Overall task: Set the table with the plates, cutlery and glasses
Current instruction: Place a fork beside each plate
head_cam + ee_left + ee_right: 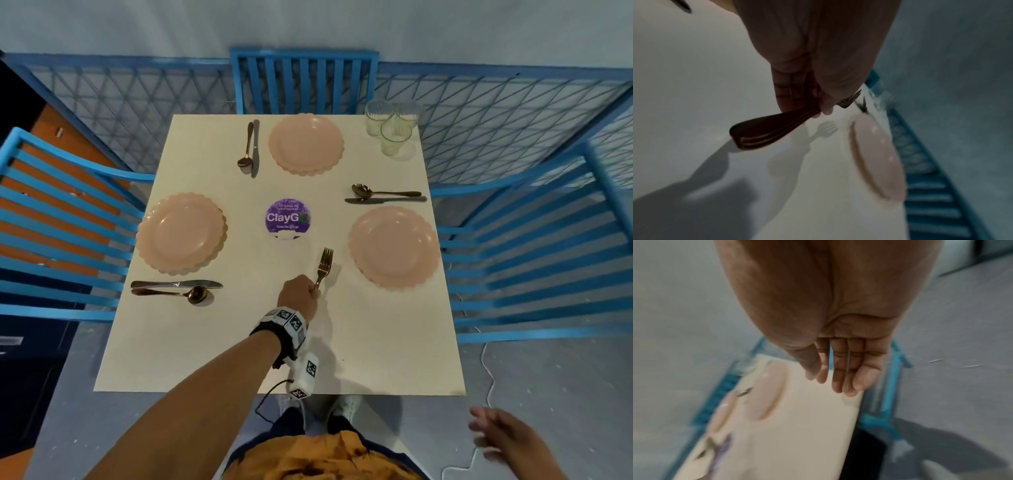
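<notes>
My left hand grips a bunch of bronze forks by the handles, tines pointing away, over the white table just left of the right pink plate. In the left wrist view the fork handles stick out below my curled fingers, above the table. Two more pink plates sit at the left and far side, each with a spoon and knife beside it. Three glasses stand at the far right corner. My right hand hangs off the table with straight fingers, holding nothing.
A purple ClayGo sticker marks the table's middle. Blue slatted chairs stand at the left, far and right sides, with a blue mesh fence behind. A white cable lies on the grey floor.
</notes>
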